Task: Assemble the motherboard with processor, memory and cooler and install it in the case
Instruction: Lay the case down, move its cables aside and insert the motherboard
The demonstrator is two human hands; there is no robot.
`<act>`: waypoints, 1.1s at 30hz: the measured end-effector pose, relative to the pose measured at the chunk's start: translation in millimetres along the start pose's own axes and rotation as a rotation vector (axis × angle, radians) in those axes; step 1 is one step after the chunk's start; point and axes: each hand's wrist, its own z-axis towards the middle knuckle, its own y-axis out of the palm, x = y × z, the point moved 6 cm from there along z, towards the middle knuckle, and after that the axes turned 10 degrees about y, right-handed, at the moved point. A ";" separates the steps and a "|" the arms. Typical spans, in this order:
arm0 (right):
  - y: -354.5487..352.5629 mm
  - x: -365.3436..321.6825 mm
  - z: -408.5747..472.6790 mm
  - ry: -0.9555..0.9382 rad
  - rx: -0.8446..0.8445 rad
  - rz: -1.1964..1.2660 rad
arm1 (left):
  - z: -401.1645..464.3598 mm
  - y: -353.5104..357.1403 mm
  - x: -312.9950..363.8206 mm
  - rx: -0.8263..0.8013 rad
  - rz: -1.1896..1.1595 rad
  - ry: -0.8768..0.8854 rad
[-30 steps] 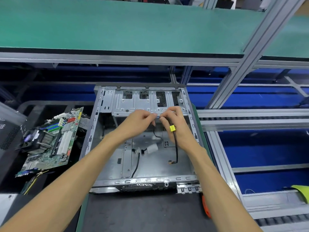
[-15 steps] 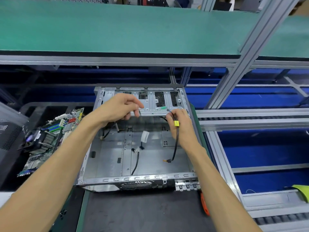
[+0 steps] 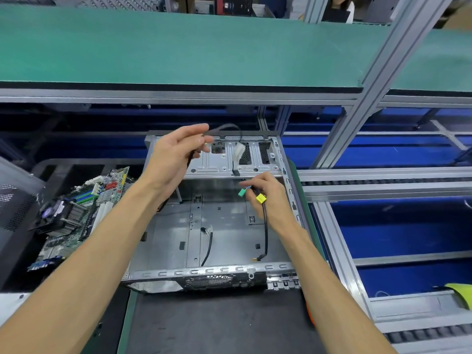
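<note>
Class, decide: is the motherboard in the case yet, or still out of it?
Out. The motherboard lies left of the case, whose bare metal floor holds only loose cables.

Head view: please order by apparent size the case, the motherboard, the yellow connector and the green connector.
1. case
2. motherboard
3. yellow connector and green connector: both look alike in size, so I do not rank them.

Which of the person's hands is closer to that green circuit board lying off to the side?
Left. The left hand is raised over the case's far left edge, beside the motherboard; the right hand is across the case.
</note>
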 end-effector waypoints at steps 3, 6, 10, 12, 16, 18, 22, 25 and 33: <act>6.2 -9.2 -3.2 -0.068 -0.010 -0.037 | 3.2 8.0 3.4 0.000 -0.042 0.029; 6.5 -15.4 -2.0 -0.102 0.000 -0.036 | 2.6 23.0 -2.1 -0.023 -0.078 0.020; 7.2 -18.9 -2.0 -0.159 0.006 -0.095 | -3.2 48.1 -19.3 -0.109 0.121 -0.034; 5.1 -20.7 -4.2 -0.212 0.029 -0.157 | -6.2 57.5 -29.8 -0.160 0.250 -0.070; 1.7 -14.5 -5.0 -0.226 0.073 -0.200 | -9.5 62.9 -45.3 -0.200 0.540 -0.124; -3.5 -8.7 -3.4 -0.188 0.124 -0.158 | -10.7 63.1 -51.4 -0.261 0.708 -0.141; -5.3 -8.6 -4.2 -0.260 0.185 -0.271 | -12.5 61.8 -59.9 -0.364 0.732 -0.199; -5.7 -3.4 2.6 -0.140 0.105 -0.157 | -10.0 61.2 -60.2 -0.339 0.854 -0.098; -11.4 1.6 8.1 0.085 0.128 0.150 | -42.6 66.1 -87.0 -0.377 0.368 -0.474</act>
